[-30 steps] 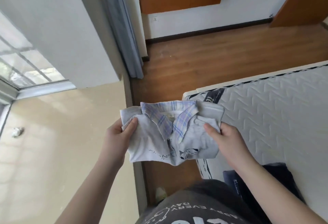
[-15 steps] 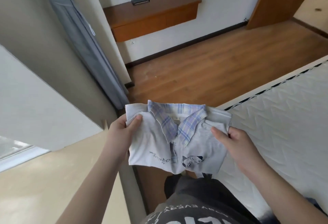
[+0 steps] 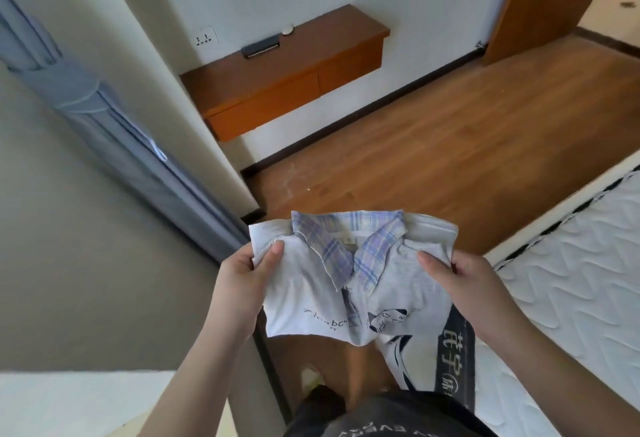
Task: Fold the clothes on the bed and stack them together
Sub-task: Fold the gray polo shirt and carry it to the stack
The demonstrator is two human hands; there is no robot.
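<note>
A folded pale shirt (image 3: 391,294) with a blue-and-lilac plaid collar and a small cat print hangs in the air in front of me, off the corner of the bed. My left hand (image 3: 242,284) grips its left edge, thumb on top. My right hand (image 3: 464,284) grips the right edge the same way. The bare quilted white mattress (image 3: 571,263) lies to the right, its near corner just below the shirt.
A grey curtain (image 3: 114,131) hangs at the left by a wall corner. A wooden wall shelf (image 3: 287,76) carries a dark flat device. Wooden floor (image 3: 450,145) stretches ahead to a wooden door frame (image 3: 540,3).
My view has swung up and to the right, bringing the shelf and door frame into sight. The shirt stays held between both hands; the dark clothes on the bed have left the view.
</note>
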